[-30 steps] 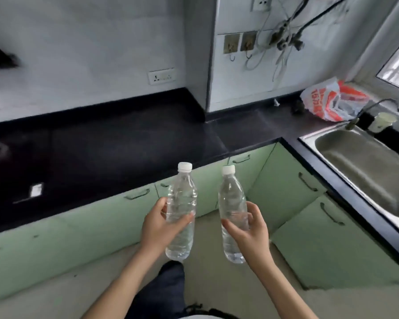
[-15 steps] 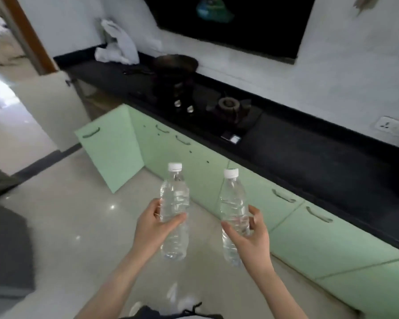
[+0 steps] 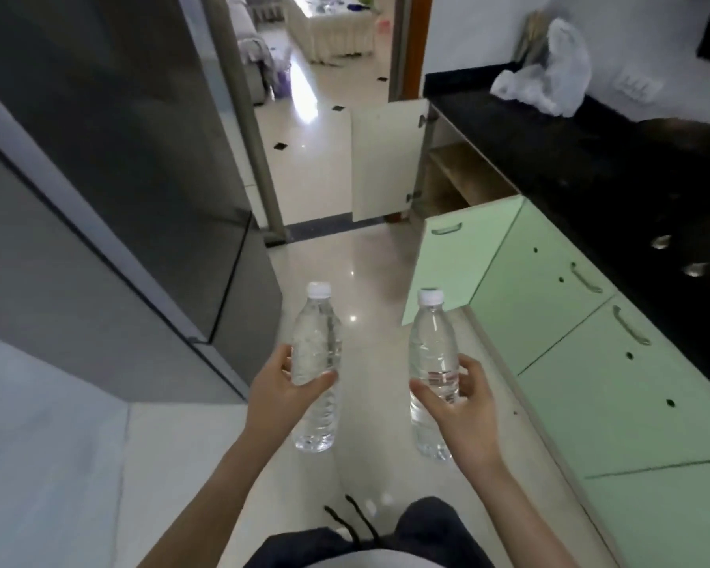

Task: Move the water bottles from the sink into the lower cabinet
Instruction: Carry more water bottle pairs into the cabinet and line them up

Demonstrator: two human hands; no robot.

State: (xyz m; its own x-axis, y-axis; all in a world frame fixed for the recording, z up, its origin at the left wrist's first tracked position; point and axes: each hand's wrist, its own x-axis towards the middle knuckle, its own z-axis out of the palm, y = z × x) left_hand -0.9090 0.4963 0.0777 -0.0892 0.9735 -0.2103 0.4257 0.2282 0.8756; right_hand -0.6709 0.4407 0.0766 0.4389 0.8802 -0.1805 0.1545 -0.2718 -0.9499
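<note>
In both hands (image 3: 281,393), upright bottles (image 3: 316,362).

At your nine to eleven o'clock stood a tall grey refrigerator (image 3: 111,190), its doors closed. At twelve o'clock a doorway (image 3: 324,96) opened onto a bright tiled room with a pale skirted sofa (image 3: 331,28) at the far end. At one to three o'clock ran the black bench (image 3: 615,166), and on its far end lay a crumpled white plastic bag (image 3: 550,75). The floor (image 3: 345,272) under you was glossy and pale. At the bottom edge you had dark trousers (image 3: 427,535) with a black drawstring (image 3: 353,522) in view.
</note>
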